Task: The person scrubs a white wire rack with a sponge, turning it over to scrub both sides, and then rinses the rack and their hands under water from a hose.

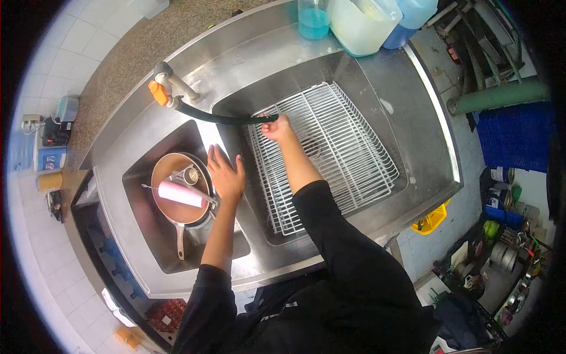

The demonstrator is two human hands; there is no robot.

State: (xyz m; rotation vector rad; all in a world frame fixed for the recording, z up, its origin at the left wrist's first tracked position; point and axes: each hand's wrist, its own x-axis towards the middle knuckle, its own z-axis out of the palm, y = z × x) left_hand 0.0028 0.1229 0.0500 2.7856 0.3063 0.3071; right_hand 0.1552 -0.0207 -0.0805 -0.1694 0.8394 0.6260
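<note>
In the left basin (147, 253) of a steel double sink, a frying pan (171, 209) is seen from above. Its handle (180, 241) points back towards the person. A pale pink cylinder (180, 193) lies across the pan, and a small metal cup (191, 175) stands at its far rim (a thin utensil also seems to lie there, though it is too small to name with confidence).

Just right of the pan, the left hand (226, 174) is held palm down with the fingers spread, and nothing is gripped in it. It is placed over the pan's right rim and the divider (227, 137) between the basins; whether the rim is actually touched cannot be told.

Behind it, a tap (171, 79) with an orange lever (158, 92) rises from the back ledge. A black hose (224, 118) runs from it, its long axis lying left to right across the divider.

The hose's free end is enclosed in the right hand (277, 127), whose fingers are closed around it. The end is thus held above the near-left corner of a white wire rack (348, 153) that fills the right basin (295, 82). The pan therefore lies to the left of the held end and nearer the person, with only the divider and the left hand between. The left hand is by far the nearer to it.

The rack is bare, so open room is left to the right of the grip, while the basin walls close it in at the back and sides. At the far right of the ledge, a clear container of blue liquid (313, 20) and a large pale jug (362, 26) are set well apart from both hands.
</note>
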